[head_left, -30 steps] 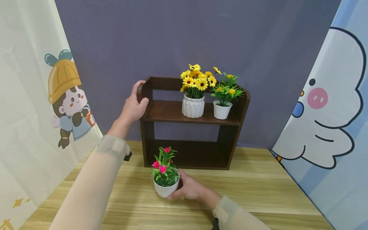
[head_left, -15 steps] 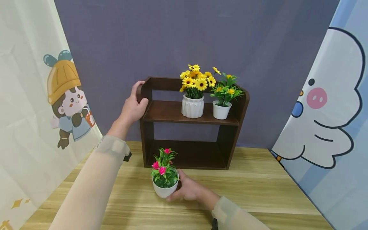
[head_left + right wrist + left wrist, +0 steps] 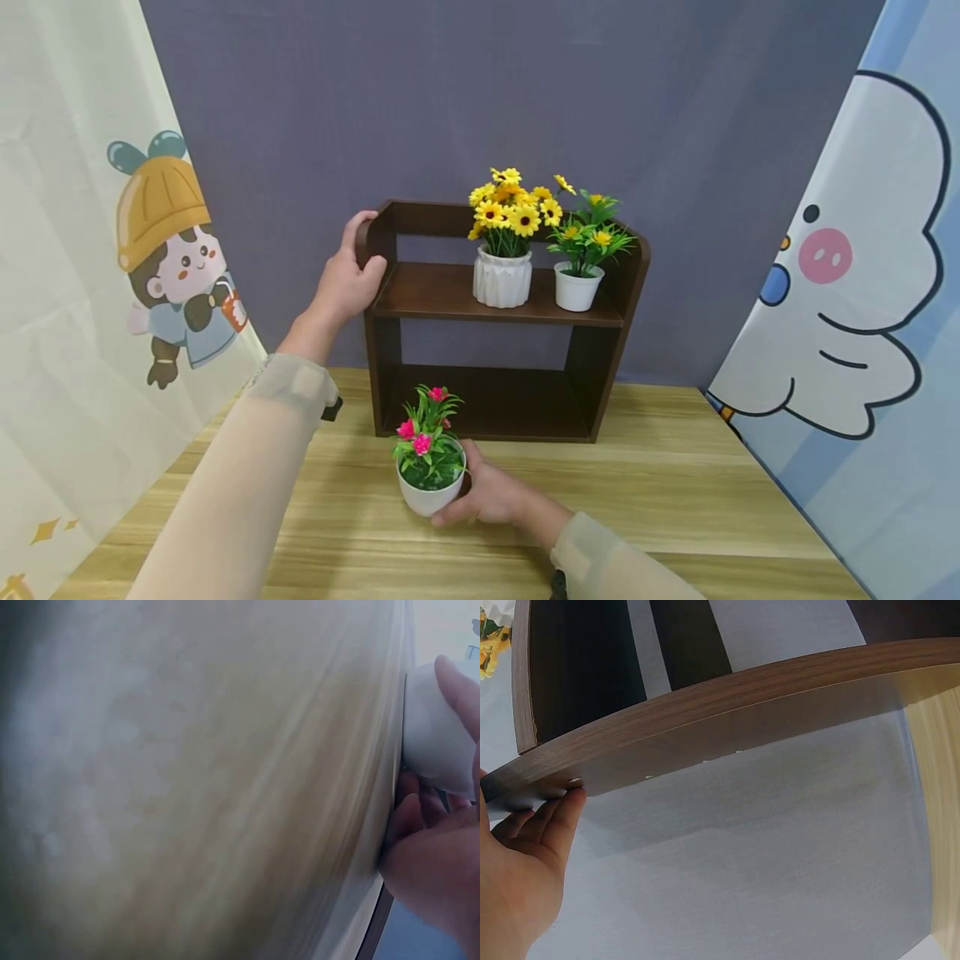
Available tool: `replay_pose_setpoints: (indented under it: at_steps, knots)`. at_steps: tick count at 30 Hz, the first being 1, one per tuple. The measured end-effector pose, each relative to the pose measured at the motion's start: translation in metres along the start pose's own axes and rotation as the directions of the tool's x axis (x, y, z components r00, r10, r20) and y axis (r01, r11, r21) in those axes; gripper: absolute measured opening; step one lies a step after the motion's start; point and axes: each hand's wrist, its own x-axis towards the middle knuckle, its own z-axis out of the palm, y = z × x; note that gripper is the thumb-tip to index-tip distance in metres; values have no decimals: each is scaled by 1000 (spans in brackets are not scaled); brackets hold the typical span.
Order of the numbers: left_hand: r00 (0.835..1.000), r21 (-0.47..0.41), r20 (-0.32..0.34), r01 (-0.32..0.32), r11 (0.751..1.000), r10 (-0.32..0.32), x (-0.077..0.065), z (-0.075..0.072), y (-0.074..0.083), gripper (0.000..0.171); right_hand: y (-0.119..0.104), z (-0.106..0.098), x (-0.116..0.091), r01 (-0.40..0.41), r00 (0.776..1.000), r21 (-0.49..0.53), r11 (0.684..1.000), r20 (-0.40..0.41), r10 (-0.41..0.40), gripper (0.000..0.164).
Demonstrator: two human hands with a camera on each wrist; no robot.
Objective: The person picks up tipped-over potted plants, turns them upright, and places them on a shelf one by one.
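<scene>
My left hand [image 3: 345, 279] grips the upper left side panel of a dark brown two-tier wooden shelf [image 3: 423, 287]. In the left wrist view, its fingers [image 3: 564, 825] lie against the panel's outer face. On the table in front of the shelf stands a potted plant [image 3: 427, 496] with pink flowers, green leaves and a round white pot. My right hand [image 3: 491, 493] holds that pot from its right side, thumb at the near side. The right wrist view shows the white pot [image 3: 435, 735] at table level beside the hand; the plant's flowers are out of sight there.
On the shelf's upper board stand a ribbed white pot of yellow daisies [image 3: 502, 279] and, right of it, a smaller white pot with yellow flowers [image 3: 577, 287]. A wood-grain table [image 3: 675, 500] lies beneath. A grey curtain [image 3: 285, 108] hangs behind, with printed curtains at both sides.
</scene>
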Motion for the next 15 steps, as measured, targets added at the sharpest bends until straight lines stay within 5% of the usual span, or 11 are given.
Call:
replay_pose_setpoints:
  at_steps: [15]
  knots:
    - [1000,3,7,9,1000,-9,0,0,1,70,6,-31,1,15,985,175,985,169,-45,96]
